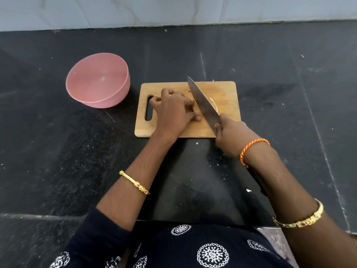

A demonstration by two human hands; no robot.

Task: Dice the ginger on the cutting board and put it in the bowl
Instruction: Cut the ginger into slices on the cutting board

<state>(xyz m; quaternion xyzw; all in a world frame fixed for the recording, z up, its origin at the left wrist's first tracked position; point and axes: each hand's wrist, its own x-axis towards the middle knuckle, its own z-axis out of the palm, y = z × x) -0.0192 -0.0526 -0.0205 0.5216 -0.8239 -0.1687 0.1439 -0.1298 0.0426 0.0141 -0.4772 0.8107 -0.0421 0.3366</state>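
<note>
A wooden cutting board [224, 91] lies on the black counter. My left hand [173, 111] rests curled on the board's middle, pressing down on the ginger, which is mostly hidden under my fingers. A pale sliver of ginger [214, 104] shows just right of the blade. My right hand [230, 135] grips the handle of a large knife [202, 102], whose blade slants across the board beside my left fingertips. An empty pink bowl [92, 97] stands to the left of the board.
The black stone counter [58, 161] runs back to a pale tiled wall [173, 10]. Small pale scraps [248, 190] lie on the counter near my right forearm. The counter's front edge is close to my body.
</note>
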